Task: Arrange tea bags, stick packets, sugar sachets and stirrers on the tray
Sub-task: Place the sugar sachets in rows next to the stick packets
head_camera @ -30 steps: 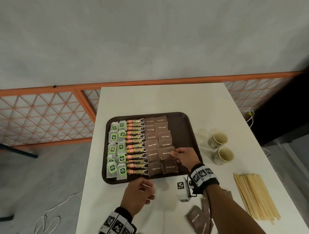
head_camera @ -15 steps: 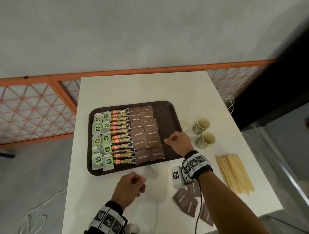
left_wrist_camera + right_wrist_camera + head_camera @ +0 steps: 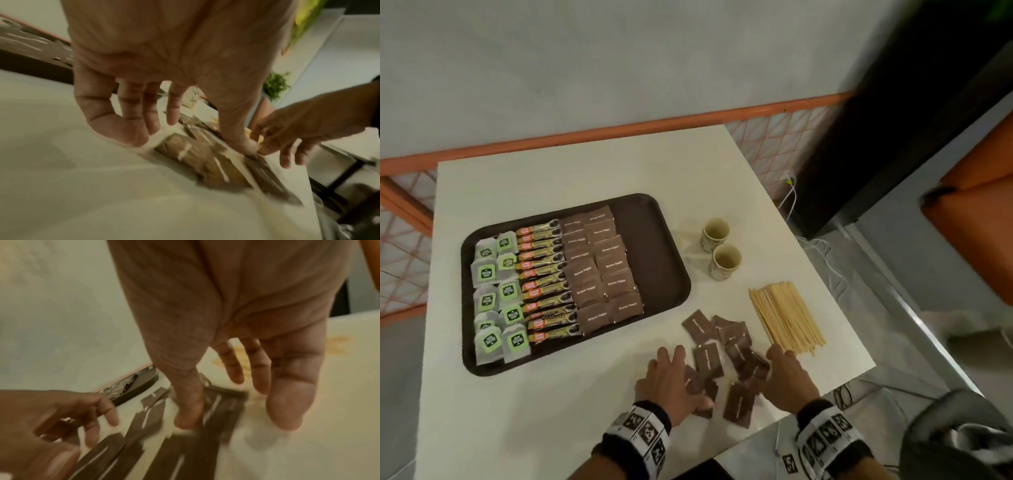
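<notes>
Head view: loose sugar sachets lie on the counter beside the tray, so rake them together squarely; wrist views: left hand and right hand, each grip spread, hold nothing.

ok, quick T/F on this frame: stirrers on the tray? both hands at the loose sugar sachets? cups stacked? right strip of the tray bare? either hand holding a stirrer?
1. The wooden stirrers are on the tray. False: they lie on the table, to the right of the tray.
2. The left hand and right hand are both at the loose brown sugar sachets on the table. True.
3. The two paper cups are stacked. False: they stand side by side, upright, right of the tray.
4. The tray's right strip is bare. True: tea bags, stick packets and sugar rows fill the rest.
5. One hand holds a stirrer. False: neither does.
</notes>
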### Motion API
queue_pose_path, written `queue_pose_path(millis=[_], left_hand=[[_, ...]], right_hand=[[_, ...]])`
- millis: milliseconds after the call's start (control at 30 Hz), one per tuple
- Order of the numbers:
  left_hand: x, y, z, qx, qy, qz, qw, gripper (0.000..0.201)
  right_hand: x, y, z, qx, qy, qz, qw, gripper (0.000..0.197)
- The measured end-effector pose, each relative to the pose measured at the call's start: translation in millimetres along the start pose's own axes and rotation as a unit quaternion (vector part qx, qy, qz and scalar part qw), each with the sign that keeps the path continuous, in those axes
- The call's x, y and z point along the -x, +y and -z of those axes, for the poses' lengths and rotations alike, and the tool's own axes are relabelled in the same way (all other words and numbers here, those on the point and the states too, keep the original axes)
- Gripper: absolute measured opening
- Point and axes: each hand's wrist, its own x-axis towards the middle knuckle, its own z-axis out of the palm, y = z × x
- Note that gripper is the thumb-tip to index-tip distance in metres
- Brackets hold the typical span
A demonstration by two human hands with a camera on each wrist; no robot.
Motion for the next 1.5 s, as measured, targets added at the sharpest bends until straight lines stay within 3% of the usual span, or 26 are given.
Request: queue_pose_path(millis=[100,200,300,433,533,600,767,900,1067,1167,1200,1267,1367,1400,1500], left_hand=[[2,12,-20,-0.060,0.018,-0.004,0.998,0.108],[1,20,-28,-0.079,0.067,-0.009,0.995,0.093],[0,17,-23,-0.084,0.069,-0.013,0.994,0.079],[-3,3,-9,-0.083,0.069,-0.033,0.994,0.065],[-5,-3,-4,-0.074,0.053,-0.041,0.995,0.057],[-7,-5,-3,-0.063,0.046,-0.039,0.996,0.057],[-9,-3,-7,-0.053,0.052,-0.035,0.997,0.058],[-9,-3,-10,-0.068,0.064,-0.039,0.995,0.046],[-9,-9,1,0.091,0.056,-0.036,0.994,0.026],[-9,-19,11,0.291,0.033,0.003,0.956,0.024],[-9,-22,15,0.357,0.024,0.014,0.934,0.022],[-7,-27,26,0.482,0.004,0.041,0.875,0.027],[-1,-26,44,0.652,-0.045,0.048,0.756,0.033],[2,-24,51,0.674,-0.058,0.037,0.736,0.031],[9,-26,63,0.686,-0.086,0.014,0.722,0.037]], right_hand=[[3,-2,-18,-0.071,0.030,-0.010,0.997,0.073],[0,-13,-26,-0.128,0.059,-0.004,0.990,0.062],[-4,-15,-26,-0.139,0.042,0.010,0.989,0.057],[-15,-14,-7,-0.019,0.074,0.090,0.993,0.071],[-29,-21,8,0.133,0.046,0.177,0.974,0.099],[-36,-26,10,0.178,0.024,0.196,0.964,0.104],[-44,-30,10,0.210,0.014,0.206,0.956,0.084],[-40,-31,9,0.196,0.002,0.231,0.953,0.079],[-40,-24,17,0.084,-0.032,0.218,0.972,0.061],[-39,-23,32,-0.016,-0.026,0.198,0.980,0.018],[-39,-24,38,-0.041,-0.015,0.204,0.978,0.015],[-32,-34,52,-0.084,-0.031,0.225,0.970,0.018],[-10,-69,65,-0.124,-0.138,0.285,0.940,0.007],[-3,-85,65,-0.110,-0.174,0.305,0.930,0.007],[3,-128,55,-0.028,-0.216,0.352,0.910,0.019]])
